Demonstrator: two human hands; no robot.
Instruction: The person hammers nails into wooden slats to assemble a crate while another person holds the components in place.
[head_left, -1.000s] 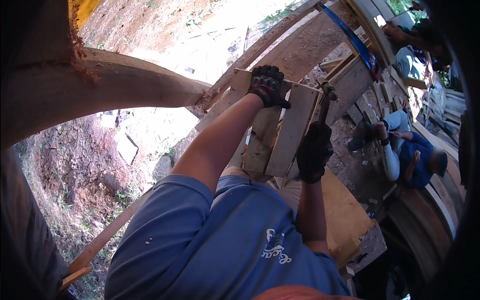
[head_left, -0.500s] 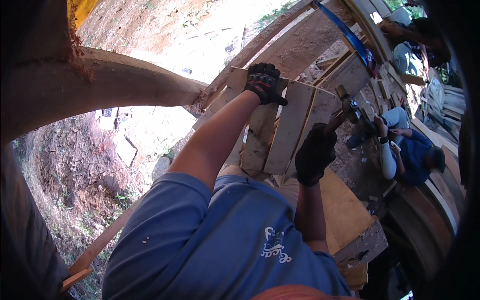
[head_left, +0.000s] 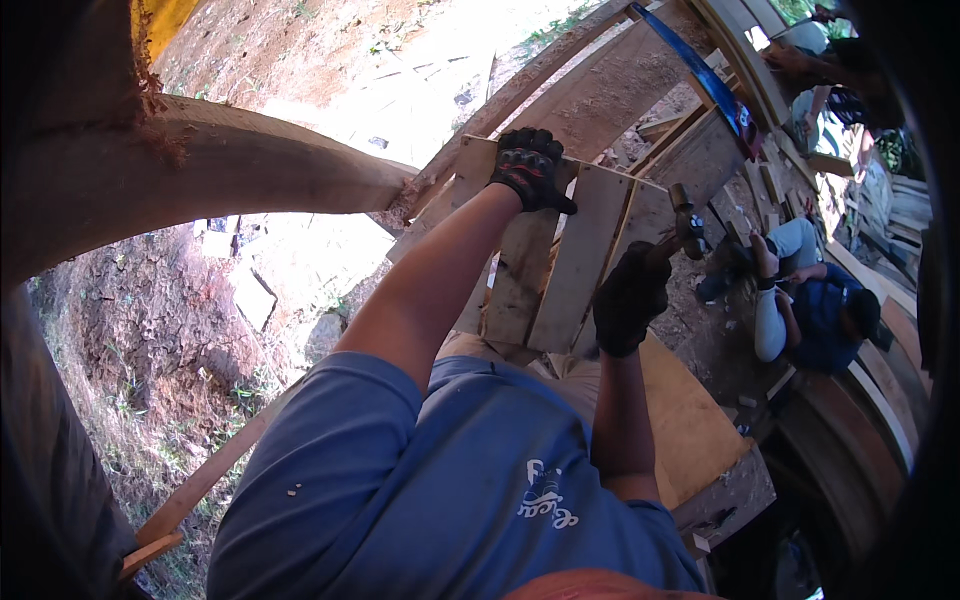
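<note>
A panel of wooden slats [head_left: 580,250], with narrow gaps between the boards, stands tilted in front of my body. My left hand [head_left: 530,172], in a black glove with red marks, grips its far edge; the fingers curl over the top and the thumb points right along the boards. In a black glove too, my right hand [head_left: 631,300] is closed around the handle of a hammer [head_left: 688,222]. The hammer's head is up, beyond the fist, just right of the panel's right side and apart from it. Most of the handle is hidden by my fist.
A thick curved beam [head_left: 270,155] juts in from the left. A blue handsaw [head_left: 695,65] rests on planks at the far right. Another person [head_left: 825,310] sits to the right among boards, and a second [head_left: 830,70] is behind. A plywood sheet [head_left: 690,420] lies near my right forearm.
The hammer's head has tipped slightly down and left, while my right fist has barely shifted. My left hand stays on the panel. The seated person has moved an arm.
</note>
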